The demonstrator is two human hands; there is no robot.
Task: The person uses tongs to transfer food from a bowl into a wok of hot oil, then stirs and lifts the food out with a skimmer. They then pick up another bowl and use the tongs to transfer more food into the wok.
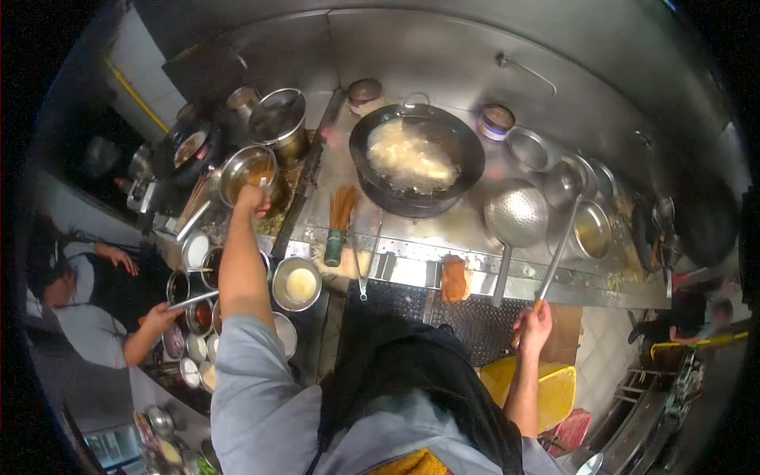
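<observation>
My left hand (253, 203) is closed at the near edge of a metal bowl (236, 188) with yellowish liquid in it; what its fingers grip is too small to make out. On the right, my right hand (533, 324) is wrapped round the wooden end of a long-handled ladle (559, 253), whose bowl end lies over the metal pans at the back right. Between my hands, pale food (412, 154) bubbles in oil in a black wok (473, 162). A perforated strainer (516, 212) rests right of the wok.
A bamboo brush (342, 218), tongs (365, 277) and an orange-brown cloth (454, 279) lie along the counter's front. Several seasoning containers (196, 252) stand at the left. A co-worker's hand (161, 317) holds a metal handle there. Another person (697, 313) is far right, beyond a yellow bin (554, 392).
</observation>
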